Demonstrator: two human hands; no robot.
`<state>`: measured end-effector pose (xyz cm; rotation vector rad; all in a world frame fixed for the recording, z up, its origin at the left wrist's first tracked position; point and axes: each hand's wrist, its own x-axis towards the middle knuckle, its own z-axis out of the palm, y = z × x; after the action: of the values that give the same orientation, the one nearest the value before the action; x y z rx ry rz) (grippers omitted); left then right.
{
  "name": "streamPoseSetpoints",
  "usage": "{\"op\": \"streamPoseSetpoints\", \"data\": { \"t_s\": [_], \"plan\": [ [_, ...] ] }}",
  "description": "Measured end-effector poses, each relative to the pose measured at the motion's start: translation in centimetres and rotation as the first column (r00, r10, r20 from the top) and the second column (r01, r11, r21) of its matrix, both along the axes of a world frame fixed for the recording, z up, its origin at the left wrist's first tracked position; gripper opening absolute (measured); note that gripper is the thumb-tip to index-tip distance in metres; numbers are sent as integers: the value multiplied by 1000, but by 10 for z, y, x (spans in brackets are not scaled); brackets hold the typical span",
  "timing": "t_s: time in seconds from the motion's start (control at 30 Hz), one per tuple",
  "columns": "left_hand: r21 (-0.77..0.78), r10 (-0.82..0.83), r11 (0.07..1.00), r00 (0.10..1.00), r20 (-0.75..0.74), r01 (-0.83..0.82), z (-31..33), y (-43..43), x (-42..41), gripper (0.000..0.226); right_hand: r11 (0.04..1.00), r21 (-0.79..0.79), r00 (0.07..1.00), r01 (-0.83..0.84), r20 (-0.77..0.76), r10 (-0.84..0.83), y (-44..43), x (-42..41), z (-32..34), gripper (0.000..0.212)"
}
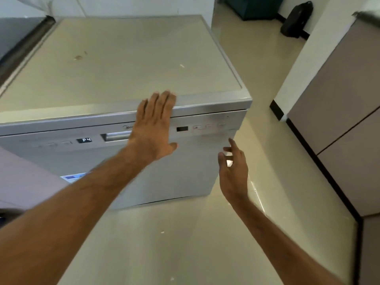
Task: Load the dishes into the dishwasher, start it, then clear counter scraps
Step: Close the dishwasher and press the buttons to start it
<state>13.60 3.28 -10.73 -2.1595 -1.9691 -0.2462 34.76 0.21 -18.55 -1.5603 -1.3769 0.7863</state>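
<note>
A silver freestanding dishwasher (181, 177) stands in front of me with its door closed. A small display (84, 140) on its control strip reads P4, and a recessed handle (115, 136) sits beside it. My left hand (153, 128) lies flat against the top of the door, fingers together and reaching over the front edge of the top panel. My right hand (233, 167) hovers in front of the door's right edge, fingers spread, holding nothing. A few small scraps (78, 57) lie on the dishwasher's beige top (123, 58). No dishes are visible.
A grey cabinet (339, 120) with a dark plinth stands to the right. A dark bag (297, 19) leans against the far wall. Glossy beige floor (174, 243) with small crumbs spreads below. A dark counter edge (22, 44) runs at the left.
</note>
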Motion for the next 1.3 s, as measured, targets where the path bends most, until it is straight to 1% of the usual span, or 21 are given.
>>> {"op": "streamPoseSetpoints", "data": {
  "t_s": [0.07, 0.13, 0.23, 0.3, 0.4, 0.53, 0.67, 0.83, 1.0, 1.07, 1.1, 1.17, 1.2, 1.23, 1.27, 1.3],
  "plan": [
    [6, 19, 1000, 1000, -19, -19, 0, 0, 1, 130, 994, -24, 982, -110, 153, 113, 11, 10, -4, 65],
    [28, 35, 999, 998, -48, -33, -1, 1, 4, 130, 980, -42, 943, -196, 266, 200, 20, 14, -5, 73],
    [45, 43, 998, 997, -60, -41, -3, 2, 4, 130, 967, -44, 860, -251, 449, 244, 30, 12, -7, 78],
    [45, 44, 998, 997, -64, -41, -4, 2, 3, 130, 964, -56, 825, -260, 506, 252, 32, 12, -11, 79],
    [61, 38, 998, 997, -69, -33, -6, 3, 2, 130, 971, -49, 794, -235, 567, 221, 34, 10, -15, 80],
    [80, 43, 996, 997, -65, -38, -10, 3, 2, 130, 979, -56, 769, -196, 611, 188, 32, 6, -14, 81],
    [82, 46, 996, 997, -66, -40, -9, 3, 2, 129, 978, -120, 721, -173, 661, 209, 32, 7, -11, 99],
    [66, 52, 997, 997, -64, -48, -7, 1, 3, 128, 976, -153, 726, -155, 652, 218, 29, 3, -6, 103],
    [19, 52, 999, 996, -66, -50, -3, 0, 4, 128, 975, -134, 717, -175, 662, 219, 25, 6, -2, 106],
    [-3, 58, 998, 996, -70, -59, -1, 0, 7, 128, 979, -87, 724, -185, 662, 195, 24, 9, 2, 99],
    [-12, 66, 998, 995, -73, -67, -1, 0, 7, 128, 981, -21, 723, -191, 673, 155, 24, 8, 5, 93],
    [-21, 78, 997, 994, -77, -80, 0, 0, 7, 128, 953, 197, 710, -232, 703, 27, 21, 3, 15, 79],
    [-23, 82, 996, 994, -77, -84, 0, 0, 8, 128, 913, 316, 713, -259, 700, -40, 21, -1, 22, 73],
    [-25, 84, 996, 994, -73, -86, -1, 0, 8, 128, 869, 401, 720, -290, 690, -78, 22, -7, 30, 71],
    [-27, 85, 996, 994, -66, -87, -1, 0, 8, 128, 841, 430, 711, -329, 698, -79, 24, -14, 40, 72],
    [-28, 88, 996, 994, -62, -90, -1, -1, 8, 127, 834, 412, 690, -366, 722, -54, 27, -23, 52, 78]
  ]
}}
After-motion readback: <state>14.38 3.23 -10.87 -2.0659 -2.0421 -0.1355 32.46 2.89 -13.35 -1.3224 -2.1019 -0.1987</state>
